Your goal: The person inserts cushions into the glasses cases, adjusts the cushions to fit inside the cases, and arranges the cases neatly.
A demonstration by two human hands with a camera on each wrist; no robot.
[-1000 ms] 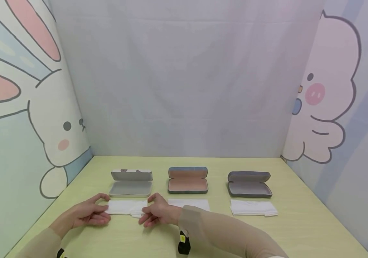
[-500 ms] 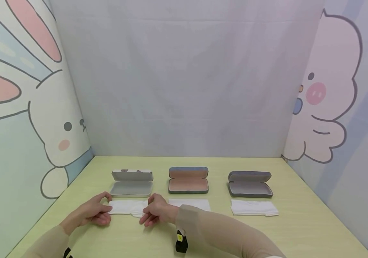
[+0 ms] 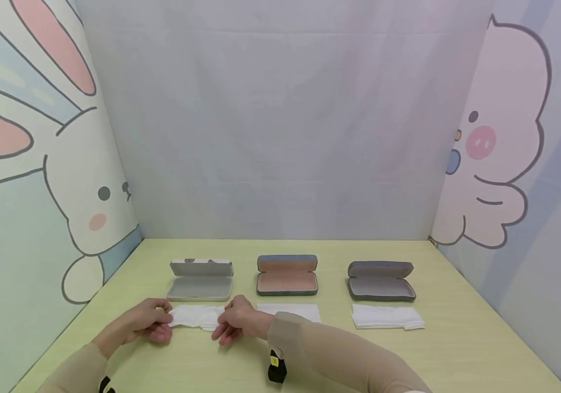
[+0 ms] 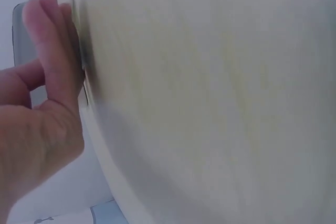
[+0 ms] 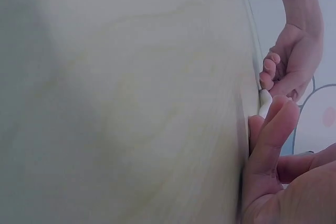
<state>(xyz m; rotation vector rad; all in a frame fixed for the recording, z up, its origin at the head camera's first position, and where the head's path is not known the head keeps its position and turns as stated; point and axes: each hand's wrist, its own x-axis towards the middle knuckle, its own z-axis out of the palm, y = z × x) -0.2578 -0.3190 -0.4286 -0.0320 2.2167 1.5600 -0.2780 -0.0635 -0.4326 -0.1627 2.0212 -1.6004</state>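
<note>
A folded white cloth (image 3: 196,315) lies on the table in front of the leftmost glasses case, a pale one (image 3: 201,288) with its lid up. My left hand (image 3: 150,321) pinches the cloth's left end between thumb and index finger, the other fingers curled below. At the opposite end, my right hand (image 3: 240,317) pinches the cloth's right edge and covers part of it. Between both hands the cloth looks slightly rumpled. In the right wrist view, a bit of white cloth shows beyond the fingers (image 5: 278,121). The left wrist view hides the pinch behind the hand.
Two more glasses cases stand open behind, one with a pink lining (image 3: 287,283) and one dark grey (image 3: 381,288). Before them lie a middle white cloth (image 3: 292,311), partly behind my right forearm, and a right white cloth (image 3: 387,317). Printed fabric walls surround the yellow table (image 3: 457,338).
My left hand has shifted slightly right, drawing the cloth's left end inward so it narrows and rumples. The right hand stays nearly in place. The cases and other cloths are unmoved.
</note>
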